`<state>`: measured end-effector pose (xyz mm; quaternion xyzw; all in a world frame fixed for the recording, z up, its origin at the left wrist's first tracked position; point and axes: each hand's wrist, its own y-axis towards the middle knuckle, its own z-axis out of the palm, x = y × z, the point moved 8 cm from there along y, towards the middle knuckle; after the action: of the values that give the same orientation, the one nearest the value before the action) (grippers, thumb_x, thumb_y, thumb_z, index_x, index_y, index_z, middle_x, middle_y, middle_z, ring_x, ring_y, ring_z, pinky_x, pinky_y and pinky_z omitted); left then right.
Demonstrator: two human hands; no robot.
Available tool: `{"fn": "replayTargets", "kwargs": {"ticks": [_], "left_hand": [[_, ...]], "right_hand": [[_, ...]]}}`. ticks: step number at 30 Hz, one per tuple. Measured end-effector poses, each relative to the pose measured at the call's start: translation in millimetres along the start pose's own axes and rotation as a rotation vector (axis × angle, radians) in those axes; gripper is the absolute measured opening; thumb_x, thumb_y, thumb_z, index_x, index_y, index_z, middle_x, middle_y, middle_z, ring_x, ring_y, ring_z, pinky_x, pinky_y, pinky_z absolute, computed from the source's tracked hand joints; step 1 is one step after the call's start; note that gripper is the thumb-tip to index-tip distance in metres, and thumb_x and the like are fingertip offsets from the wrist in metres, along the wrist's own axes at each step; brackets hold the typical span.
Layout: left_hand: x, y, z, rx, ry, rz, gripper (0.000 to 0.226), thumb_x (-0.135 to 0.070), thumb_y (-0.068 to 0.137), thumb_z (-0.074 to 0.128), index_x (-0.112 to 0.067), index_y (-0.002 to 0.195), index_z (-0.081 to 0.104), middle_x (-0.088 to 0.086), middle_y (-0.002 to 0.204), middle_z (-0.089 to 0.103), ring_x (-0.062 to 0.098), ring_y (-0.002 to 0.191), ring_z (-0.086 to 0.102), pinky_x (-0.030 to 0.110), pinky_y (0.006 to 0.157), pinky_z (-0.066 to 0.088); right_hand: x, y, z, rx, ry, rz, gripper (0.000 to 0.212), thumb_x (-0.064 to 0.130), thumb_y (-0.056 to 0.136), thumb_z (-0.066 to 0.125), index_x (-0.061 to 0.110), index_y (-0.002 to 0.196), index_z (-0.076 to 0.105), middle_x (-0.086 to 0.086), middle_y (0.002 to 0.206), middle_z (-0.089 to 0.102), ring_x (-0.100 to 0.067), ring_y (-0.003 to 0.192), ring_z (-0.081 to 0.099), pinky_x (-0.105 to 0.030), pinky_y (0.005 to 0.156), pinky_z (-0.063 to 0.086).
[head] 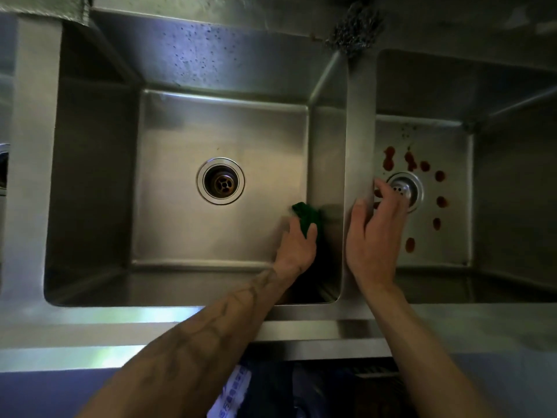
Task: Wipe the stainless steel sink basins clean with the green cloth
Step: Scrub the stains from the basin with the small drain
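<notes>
Two bare forearms are seen reaching over the front ledge of the steel surface into a double sink. The green cloth is gripped in the left hand, with fingers and thumb curled round it, and is pressed low in the left basin, where the floor meets the right-hand wall. The right hand is laid on the divider between the basins, its fingers loosely spread, nothing held in it.

The floor of the left basin appears largely free of marks around its drain, so this basin is judged mostly wiped. Dark specks are visible on its back wall and probably need a pass. The right basin is judged untouched: red spots are scattered round its strainer. The task is therefore put at roughly its midpoint, with the dirtier basin left to do. A steel scourer lies on the back ledge.
</notes>
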<state>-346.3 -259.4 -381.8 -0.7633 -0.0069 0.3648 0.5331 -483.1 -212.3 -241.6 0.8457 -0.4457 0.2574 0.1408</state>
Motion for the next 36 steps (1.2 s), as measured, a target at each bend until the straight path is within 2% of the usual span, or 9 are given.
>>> {"fn": "replayTargets", "kwargs": {"ticks": [5, 8, 12, 17, 19, 24, 27, 30, 36], "left_hand": [[-34.2, -60.0, -0.7, -0.031, -0.163, 0.139, 0.039, -0.054, 0.109, 0.042, -0.023, 0.132, 0.048, 0.009, 0.125, 0.059, 0.028, 0.111, 0.061, 0.051, 0.101, 0.053], [-27.9, -48.8, 2.8, -0.111, -0.121, 0.014, 0.044, -0.052, 0.112, 0.036, -0.019, 0.141, 0.042, 0.013, 0.134, 0.05, 0.035, 0.122, 0.052, 0.049, 0.107, 0.045], [-10.6, -11.6, 6.0, -0.081, -0.141, -0.112, 0.058, -0.058, 0.11, 0.031, -0.017, 0.151, 0.039, 0.02, 0.141, 0.056, 0.042, 0.125, 0.058, 0.055, 0.112, 0.046], [-35.5, -45.6, -4.4, -0.115, -0.169, 0.146, 0.039, -0.055, 0.111, 0.037, -0.021, 0.123, 0.051, 0.007, 0.109, 0.065, 0.028, 0.097, 0.065, 0.046, 0.087, 0.054], [-36.3, -50.4, -3.5, -0.144, -0.202, 0.168, 0.037, -0.054, 0.111, 0.039, -0.02, 0.12, 0.05, 0.008, 0.108, 0.063, 0.026, 0.094, 0.063, 0.043, 0.081, 0.052], [-26.7, -16.7, 3.9, -0.178, -0.108, -0.035, 0.052, -0.054, 0.112, 0.031, -0.014, 0.143, 0.044, 0.02, 0.132, 0.06, 0.042, 0.117, 0.061, 0.05, 0.103, 0.049], [-48.9, -28.4, -3.3, -0.205, -0.152, 0.169, 0.044, -0.06, 0.109, 0.032, -0.026, 0.133, 0.046, 0.009, 0.119, 0.064, 0.033, 0.107, 0.064, 0.051, 0.096, 0.052], [-60.8, -41.8, -6.3, -0.267, -0.227, 0.303, 0.038, -0.06, 0.109, 0.034, -0.027, 0.121, 0.047, 0.005, 0.108, 0.062, 0.025, 0.095, 0.062, 0.046, 0.083, 0.053], [-37.6, 4.2, -0.7, -0.246, -0.123, -0.005, 0.052, -0.055, 0.112, 0.03, -0.015, 0.143, 0.042, 0.02, 0.131, 0.061, 0.043, 0.114, 0.063, 0.055, 0.101, 0.052]], "right_hand": [[0.3, -0.9, 0.0, 0.012, 0.013, 0.004, 0.041, 0.035, 0.108, 0.043, 0.012, 0.142, 0.046, -0.006, 0.133, 0.048, -0.011, 0.114, 0.049, -0.024, 0.095, 0.041], [0.7, 0.0, 0.5, 0.009, 0.007, -0.002, 0.041, 0.036, 0.108, 0.042, 0.012, 0.141, 0.047, -0.005, 0.129, 0.049, -0.014, 0.111, 0.051, -0.024, 0.093, 0.042], [1.4, -0.5, 0.3, 0.011, -0.013, -0.001, 0.041, 0.035, 0.108, 0.042, 0.013, 0.142, 0.047, -0.004, 0.128, 0.05, -0.012, 0.109, 0.052, -0.022, 0.092, 0.042], [0.9, -0.1, -0.2, 0.002, -0.014, -0.007, 0.037, 0.029, 0.108, 0.046, 0.013, 0.142, 0.047, 0.009, 0.12, 0.043, -0.007, 0.102, 0.049, -0.02, 0.087, 0.042], [2.2, 0.0, -0.1, -0.001, -0.016, -0.015, 0.038, 0.029, 0.108, 0.047, 0.012, 0.142, 0.046, 0.01, 0.119, 0.042, -0.008, 0.102, 0.049, -0.022, 0.087, 0.043], [4.6, -0.8, -1.5, -0.009, -0.03, -0.008, 0.04, 0.031, 0.108, 0.045, 0.011, 0.142, 0.048, -0.002, 0.122, 0.053, -0.008, 0.104, 0.05, -0.025, 0.088, 0.046], [5.1, -1.4, -1.1, -0.005, -0.035, -0.01, 0.04, 0.031, 0.108, 0.045, 0.011, 0.142, 0.048, -0.004, 0.124, 0.054, -0.007, 0.107, 0.05, -0.026, 0.091, 0.046], [4.7, -2.1, -1.0, -0.011, -0.043, -0.004, 0.04, 0.03, 0.107, 0.045, 0.011, 0.142, 0.048, -0.004, 0.124, 0.054, -0.004, 0.105, 0.047, -0.024, 0.09, 0.044], [7.9, -1.4, -0.7, -0.015, -0.046, -0.023, 0.039, 0.029, 0.109, 0.045, 0.011, 0.143, 0.047, -0.006, 0.126, 0.055, -0.006, 0.106, 0.05, -0.026, 0.09, 0.048]]}}
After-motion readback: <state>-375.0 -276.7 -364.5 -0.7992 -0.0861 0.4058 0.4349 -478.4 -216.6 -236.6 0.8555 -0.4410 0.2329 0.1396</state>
